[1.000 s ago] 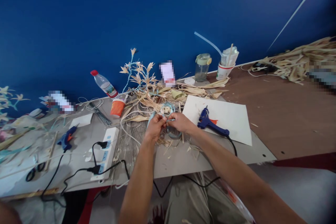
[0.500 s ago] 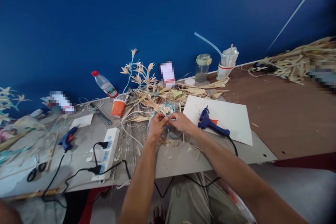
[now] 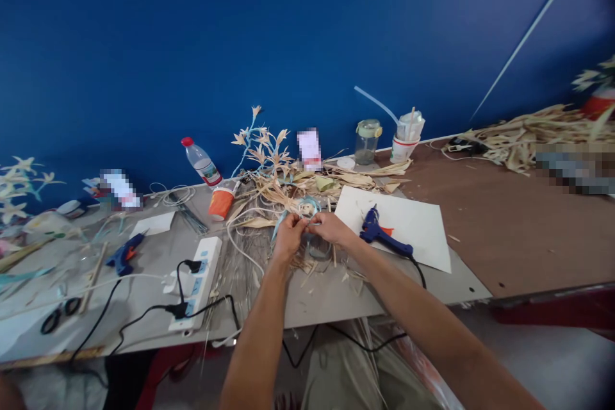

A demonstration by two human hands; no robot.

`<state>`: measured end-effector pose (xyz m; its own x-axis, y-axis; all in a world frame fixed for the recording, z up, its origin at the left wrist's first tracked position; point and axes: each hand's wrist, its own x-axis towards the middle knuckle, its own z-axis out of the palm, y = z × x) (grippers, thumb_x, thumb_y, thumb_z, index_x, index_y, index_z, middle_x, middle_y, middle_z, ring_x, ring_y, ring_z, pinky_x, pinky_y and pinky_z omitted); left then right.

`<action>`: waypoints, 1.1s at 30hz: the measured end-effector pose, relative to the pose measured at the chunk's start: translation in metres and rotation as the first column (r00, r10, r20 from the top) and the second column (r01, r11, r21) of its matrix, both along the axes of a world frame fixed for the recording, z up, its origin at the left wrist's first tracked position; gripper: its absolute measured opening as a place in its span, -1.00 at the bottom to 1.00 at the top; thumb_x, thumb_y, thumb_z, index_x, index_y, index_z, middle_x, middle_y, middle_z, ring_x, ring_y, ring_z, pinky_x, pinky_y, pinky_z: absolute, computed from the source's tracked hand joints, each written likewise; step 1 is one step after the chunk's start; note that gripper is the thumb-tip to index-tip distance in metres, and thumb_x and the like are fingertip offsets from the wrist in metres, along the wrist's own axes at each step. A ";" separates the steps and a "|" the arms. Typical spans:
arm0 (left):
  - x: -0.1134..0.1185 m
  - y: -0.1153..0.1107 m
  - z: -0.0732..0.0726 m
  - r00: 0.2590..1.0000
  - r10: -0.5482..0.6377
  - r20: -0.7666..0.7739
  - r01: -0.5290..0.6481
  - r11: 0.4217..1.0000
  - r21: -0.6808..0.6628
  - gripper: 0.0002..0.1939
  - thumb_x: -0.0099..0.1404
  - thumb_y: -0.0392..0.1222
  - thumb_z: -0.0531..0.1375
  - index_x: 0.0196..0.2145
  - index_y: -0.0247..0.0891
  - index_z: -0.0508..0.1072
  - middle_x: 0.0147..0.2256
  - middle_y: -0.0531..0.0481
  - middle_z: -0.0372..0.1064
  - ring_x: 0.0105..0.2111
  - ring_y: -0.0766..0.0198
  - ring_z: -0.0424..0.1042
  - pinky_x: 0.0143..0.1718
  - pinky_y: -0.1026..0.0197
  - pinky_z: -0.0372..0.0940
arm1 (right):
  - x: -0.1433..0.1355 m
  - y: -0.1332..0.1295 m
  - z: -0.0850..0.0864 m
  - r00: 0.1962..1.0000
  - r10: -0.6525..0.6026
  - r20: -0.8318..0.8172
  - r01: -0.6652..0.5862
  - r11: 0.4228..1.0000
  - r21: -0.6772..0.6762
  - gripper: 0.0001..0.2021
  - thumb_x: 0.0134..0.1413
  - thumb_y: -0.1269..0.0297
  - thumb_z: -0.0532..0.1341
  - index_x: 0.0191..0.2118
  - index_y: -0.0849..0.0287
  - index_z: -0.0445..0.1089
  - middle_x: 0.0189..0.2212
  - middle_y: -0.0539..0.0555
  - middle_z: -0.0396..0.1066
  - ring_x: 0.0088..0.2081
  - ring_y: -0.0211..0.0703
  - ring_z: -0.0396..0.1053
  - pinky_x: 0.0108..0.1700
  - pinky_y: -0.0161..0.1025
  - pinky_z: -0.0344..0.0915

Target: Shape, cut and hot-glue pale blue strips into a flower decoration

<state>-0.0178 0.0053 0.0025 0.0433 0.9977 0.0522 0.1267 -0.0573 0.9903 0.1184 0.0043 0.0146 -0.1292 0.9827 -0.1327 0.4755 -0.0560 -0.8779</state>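
Hands: left hand [image 3: 288,237] and right hand [image 3: 329,228] are pinching thin pale-blue strip [image 3: 307,209] together
Beside: glossy blue glue gun [image 3: 382,235] is lying on flat white sheet [image 3: 423,230]

Deep, plain blue wall [image 3: 288,32] behind. Pale grey work surface [image 3: 327,295] at centre, reddish-brown wooden tabletop [image 3: 519,224] to the right. Straw-beige dried leaf strips [image 3: 288,186] heaped in the middle, some stems tinted light blue. Light blue ribbon loop [image 3: 307,205] between bare left hand [image 3: 288,237] and bare right hand [image 3: 331,227]. Dark blue glue gun with orange trigger [image 3: 379,234] on plain white paper sheet [image 3: 408,224], black cord trailing. Second blue and orange glue gun [image 3: 122,253] at left. White power strip with pale blue sockets [image 3: 196,282], black plugs. Orange paper cup [image 3: 221,203]. Clear plastic bottle with red cap [image 3: 202,163]. Black-handled scissors [image 3: 55,317].
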 end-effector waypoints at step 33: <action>-0.006 0.005 0.001 0.952 0.035 0.304 0.000 0.993 -0.115 -0.63 -0.15 -0.04 0.33 -0.56 -0.29 0.24 -0.65 0.18 0.20 -0.65 0.46 0.24 -0.53 0.33 0.19 | 0.059 -0.070 0.026 0.998 0.034 0.049 -0.045 0.966 0.256 -0.80 -0.01 0.25 0.11 -0.32 0.20 0.42 -0.40 0.04 0.45 -0.36 -0.21 0.34 -0.30 -0.29 0.21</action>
